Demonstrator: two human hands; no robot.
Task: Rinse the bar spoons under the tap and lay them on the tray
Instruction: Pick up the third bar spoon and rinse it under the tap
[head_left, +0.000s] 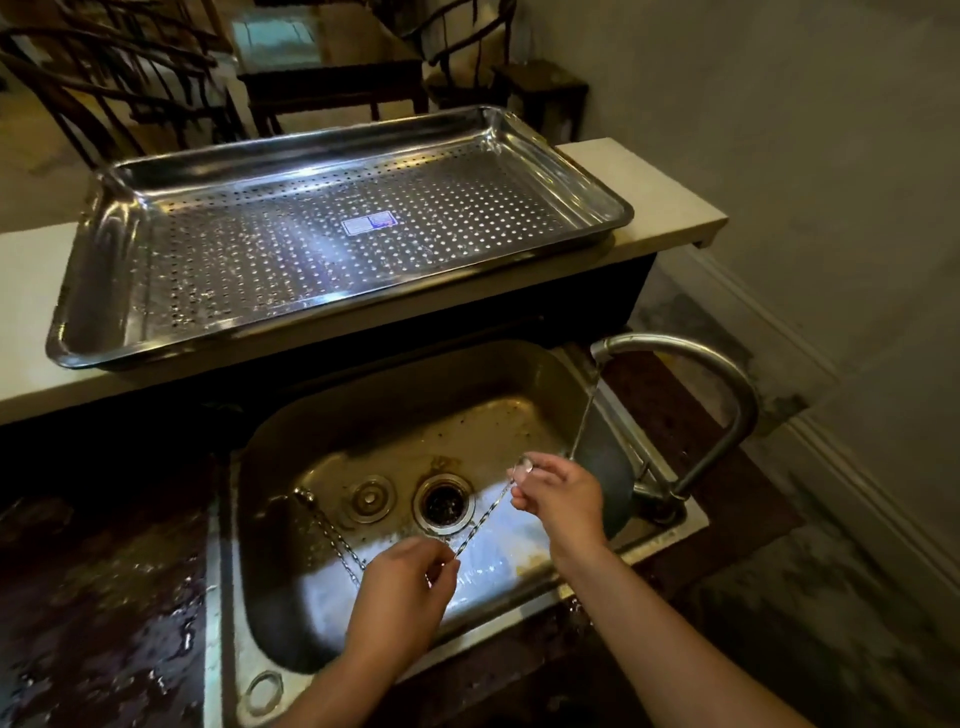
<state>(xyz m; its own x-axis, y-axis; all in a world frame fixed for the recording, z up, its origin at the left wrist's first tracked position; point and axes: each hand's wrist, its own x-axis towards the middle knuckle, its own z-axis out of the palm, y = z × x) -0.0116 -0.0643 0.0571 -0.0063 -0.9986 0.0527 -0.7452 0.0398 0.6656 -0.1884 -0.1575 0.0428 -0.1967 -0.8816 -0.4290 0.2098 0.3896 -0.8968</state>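
Surface (667, 200): pale raised ledge running left to right behind the sink (415, 395); its right end shows bare past the tray (260, 254).
Tray: perforated steel, long axis along the surface; near long rim close to the surface's front edge; floor in full view, with a small label (369, 225) at the middle.
Sink: steel basin below and in front of the surface; dark wet counter (104, 597) on its left; open basin room from the spoon to the far wall.
Tap (670, 345): arched, rising from the sink's right rim, with the spout over the far right corner; a thin stream (584, 415) falls just beyond the right hand (558, 499) (whether it strikes the bar spoon (485, 519) I cannot tell).
Left hand (400, 587): over the basin's near middle; fingers curled, pinching the spoon's near end.
Right hand: farther off and to the right, beside the stream; fingers pinching the stem just under the bowl.
Bar spoon: held in the air over the basin between both hands; long axis slants from near left to far right; bowl end points toward the tap, handle end toward the person; twisted stem passes over the right edge of the drain (444, 504).
Drain: open hole in the basin floor; plug (370, 498) just left of it; chain (332, 535) lying farther left.
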